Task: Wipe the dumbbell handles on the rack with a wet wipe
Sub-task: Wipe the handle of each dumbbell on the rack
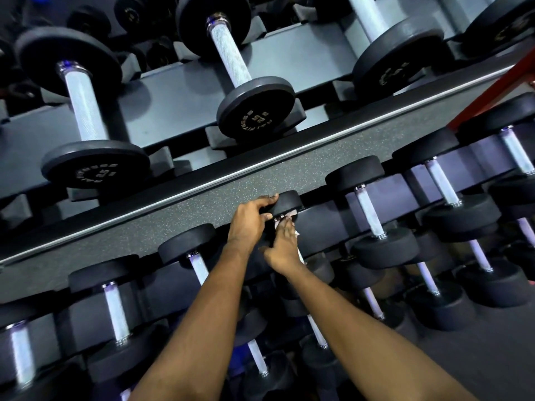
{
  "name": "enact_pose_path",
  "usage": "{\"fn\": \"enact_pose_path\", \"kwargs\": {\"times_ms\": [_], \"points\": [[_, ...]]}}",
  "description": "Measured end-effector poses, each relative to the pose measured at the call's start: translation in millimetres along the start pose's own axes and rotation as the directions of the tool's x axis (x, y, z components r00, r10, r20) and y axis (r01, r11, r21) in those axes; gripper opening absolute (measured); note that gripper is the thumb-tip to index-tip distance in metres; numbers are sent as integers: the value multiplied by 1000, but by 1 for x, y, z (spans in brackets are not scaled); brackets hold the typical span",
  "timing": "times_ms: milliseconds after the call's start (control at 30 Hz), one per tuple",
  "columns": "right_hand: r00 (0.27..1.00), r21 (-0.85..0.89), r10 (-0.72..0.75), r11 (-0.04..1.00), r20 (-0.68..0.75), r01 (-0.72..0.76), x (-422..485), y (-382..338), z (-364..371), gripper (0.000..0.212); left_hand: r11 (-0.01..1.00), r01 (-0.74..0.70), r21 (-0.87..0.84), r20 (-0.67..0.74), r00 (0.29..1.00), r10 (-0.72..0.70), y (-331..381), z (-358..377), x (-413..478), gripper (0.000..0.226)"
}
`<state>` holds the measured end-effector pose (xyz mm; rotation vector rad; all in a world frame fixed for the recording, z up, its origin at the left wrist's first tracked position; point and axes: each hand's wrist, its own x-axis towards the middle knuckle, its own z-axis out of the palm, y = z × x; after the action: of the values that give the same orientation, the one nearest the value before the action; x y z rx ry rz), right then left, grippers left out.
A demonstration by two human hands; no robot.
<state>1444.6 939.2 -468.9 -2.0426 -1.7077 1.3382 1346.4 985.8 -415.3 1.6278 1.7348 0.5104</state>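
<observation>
On dark tiered rack (321, 227), speckled floor (231, 192) behind: dumbbells.

Two bare hands work at a dumbbell (288, 202) on the middle tier of a gym rack (179, 91). The left hand (249, 224) grips the dumbbell's black far head, while the right hand (285, 247) closes around its handle with a white wet wipe (291, 217) pressed under the fingers. Rows of black dumbbells with pale knurled handles fill the tiers above and below.
</observation>
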Motion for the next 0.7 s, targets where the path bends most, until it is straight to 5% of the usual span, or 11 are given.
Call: {"fn": "enact_pose_path", "kwargs": {"times_ms": [267,500,700], "points": [[975,388,218,895,53,-221,31,-6,-27,48,1000,4,-27,3,1000,-4,-4,0,2,55],[973,170,229,959,13,-228,18,-11,-10,92,1000,-13,-18,-6,1000,13,-11,4,7,57],[968,462,233,852,89,-247,44,-6,-25,51,1000,7,-30,-6,1000,-7,-13,6,8,58]]}}
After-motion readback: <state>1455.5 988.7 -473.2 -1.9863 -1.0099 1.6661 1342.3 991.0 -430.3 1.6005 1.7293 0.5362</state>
